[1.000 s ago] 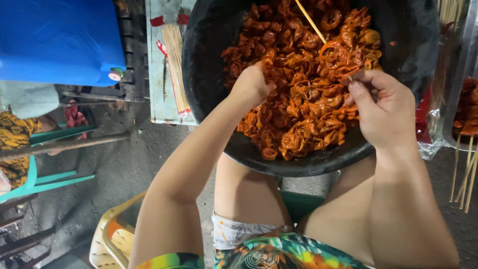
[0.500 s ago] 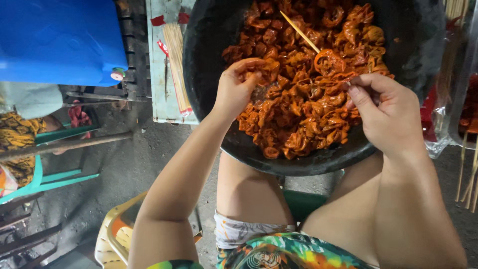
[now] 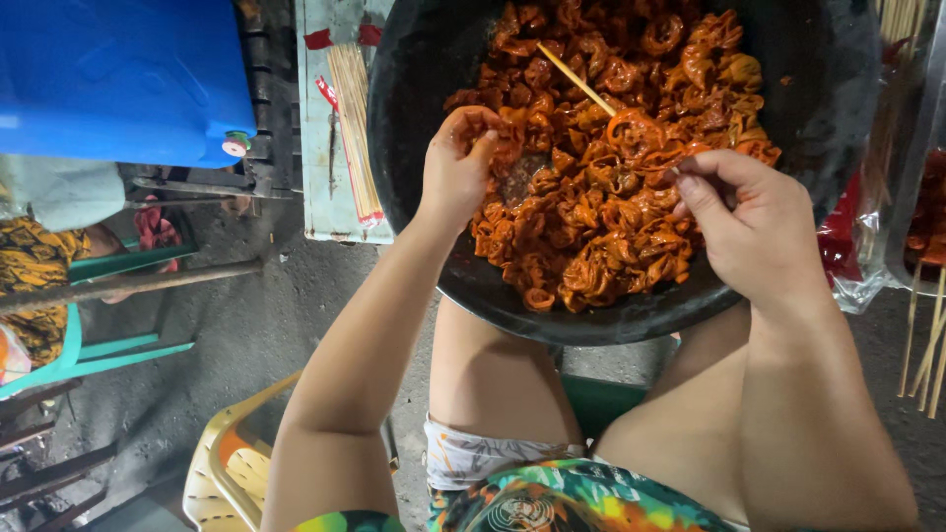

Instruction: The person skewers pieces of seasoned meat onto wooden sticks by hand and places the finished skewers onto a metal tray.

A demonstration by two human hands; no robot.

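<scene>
Orange-red glazed meat pieces (image 3: 601, 212) fill a black pan (image 3: 414, 59) beside a blue container (image 3: 118, 74).

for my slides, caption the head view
Left hand and right hand picking through orange meat in a black basin.

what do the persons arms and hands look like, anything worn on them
Both arms are bare from the upper arm down: no long sleeves, gloves, watch, bracelets or rings show. The left hand and right hand are bare, with reddish-orange sauce on the fingertips. At the bottom edge shows a multicoloured tie-dye shirt, its sleeve edge just reaching the left upper arm.
</scene>
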